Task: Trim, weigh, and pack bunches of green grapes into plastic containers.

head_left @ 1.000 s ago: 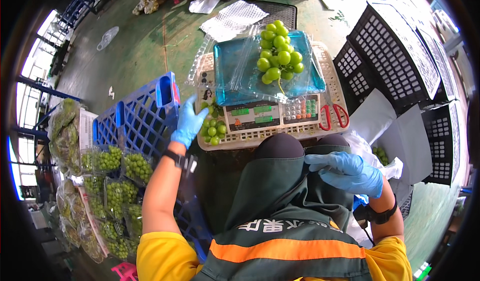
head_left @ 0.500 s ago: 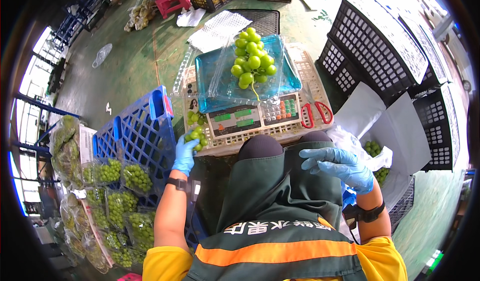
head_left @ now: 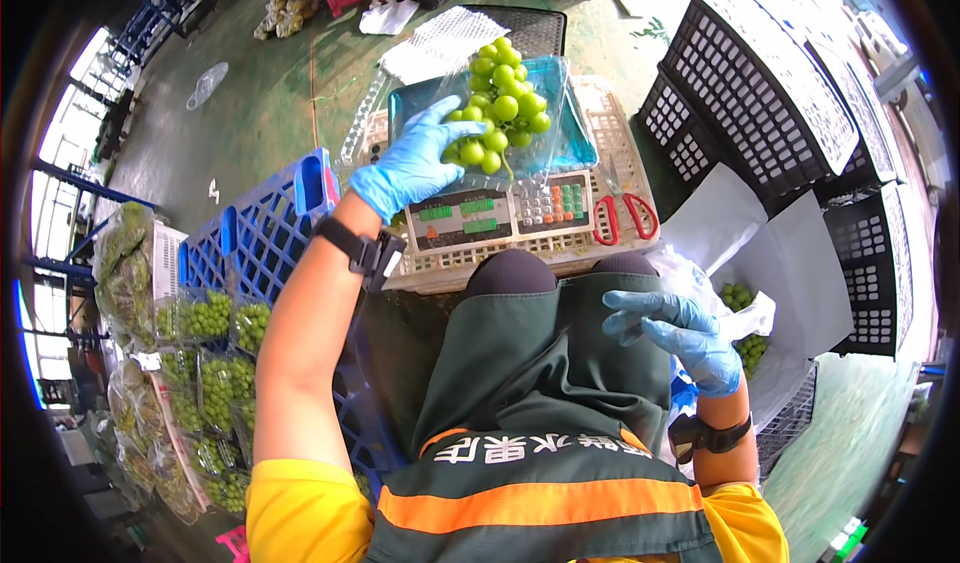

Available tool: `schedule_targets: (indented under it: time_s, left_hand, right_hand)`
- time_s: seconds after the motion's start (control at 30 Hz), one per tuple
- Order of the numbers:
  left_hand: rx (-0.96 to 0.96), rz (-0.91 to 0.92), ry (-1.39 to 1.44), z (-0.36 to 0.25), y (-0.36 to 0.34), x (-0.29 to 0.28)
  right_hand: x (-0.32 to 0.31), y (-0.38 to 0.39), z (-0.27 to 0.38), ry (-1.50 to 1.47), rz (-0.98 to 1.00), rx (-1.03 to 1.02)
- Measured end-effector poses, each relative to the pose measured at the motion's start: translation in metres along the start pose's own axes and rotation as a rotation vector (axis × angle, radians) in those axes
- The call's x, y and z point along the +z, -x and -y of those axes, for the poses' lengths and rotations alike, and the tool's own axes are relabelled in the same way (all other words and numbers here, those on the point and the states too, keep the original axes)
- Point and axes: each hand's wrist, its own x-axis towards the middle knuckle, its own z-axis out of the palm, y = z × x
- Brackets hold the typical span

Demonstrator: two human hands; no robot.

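While blue crate (head_left: 265, 203) stands beside filled packs (head_left: 228, 388), seemingly finished, paper-lined crate (head_left: 800, 263) holds loose grapes (head_left: 738, 298), apparently unpacked. Scale (head_left: 505, 213) bears blue tray (head_left: 580, 138); atop, clear box (head_left: 540, 160) holds green bunch (head_left: 510, 108), evidently unsealed. Left hand (head_left: 405, 163) touches bunch, fingers spread, pinch uncertain; right hand (head_left: 680, 338) hovers over lap (head_left: 540, 353), fingers loosely parted, empty.

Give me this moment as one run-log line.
Left hand: touching green grapes, grip unclear | Right hand: open, nothing visible held | Grapes: over blue tray of scale | Red-handled scissors: right of scale
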Motion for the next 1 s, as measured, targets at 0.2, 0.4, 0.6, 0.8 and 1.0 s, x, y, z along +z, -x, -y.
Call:
schedule_targets:
  time_s: [0.2,0.4,0.6,0.8,1.0]
  left_hand:
    - [-0.111,-0.208,0.085,0.022,0.030,-0.028]
    - [-0.580,-0.419,0.659,0.102,0.119,-0.022]
    - [-0.697,-0.462,0.678,0.133,0.156,0.006]
    - [-0.554,-0.248,0.301,0.117,0.130,0.027]
    - [-0.589,-0.209,0.105,0.112,0.109,0.056]
  right_hand:
    - [-0.004,0.016,-0.015,-0.170,-0.166,0.036]
    - [-0.014,0.002,-0.018,-0.138,-0.143,0.016]
    - [0.003,-0.016,-0.009,-0.039,-0.164,0.056]
    - [0.004,-0.023,-0.015,0.016,-0.178,0.030]
    - [0.008,-0.031,-0.012,0.012,-0.173,0.067]
